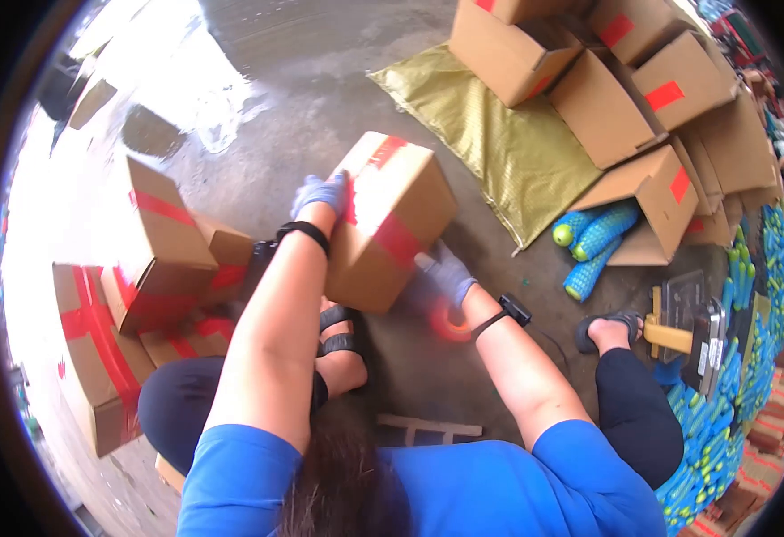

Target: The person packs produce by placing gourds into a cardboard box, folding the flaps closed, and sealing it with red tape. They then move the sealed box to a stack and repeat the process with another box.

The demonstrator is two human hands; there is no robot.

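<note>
A closed cardboard box (356, 259) with red tape across it stands tilted in front of me. My left hand (320, 193), in a pale glove, grips its upper left edge, fingers against the taped side. At the lower right side of the box is my gloved right hand (446, 274), its fingertips at the cardboard and its lower part smeared by motion. A blurred roll of red tape (452, 324) shows just under this hand, which appears closed on it. My sandaled feet are on the floor either side of the box.
Taped boxes (173, 259) stack at the left. Open boxes (607, 107) pile at the upper right beside a yellow woven sheet (499, 134); one holds blue-netted green items (602, 234). A scale-like device (692, 331) stands at the right, near many more netted items (710, 430).
</note>
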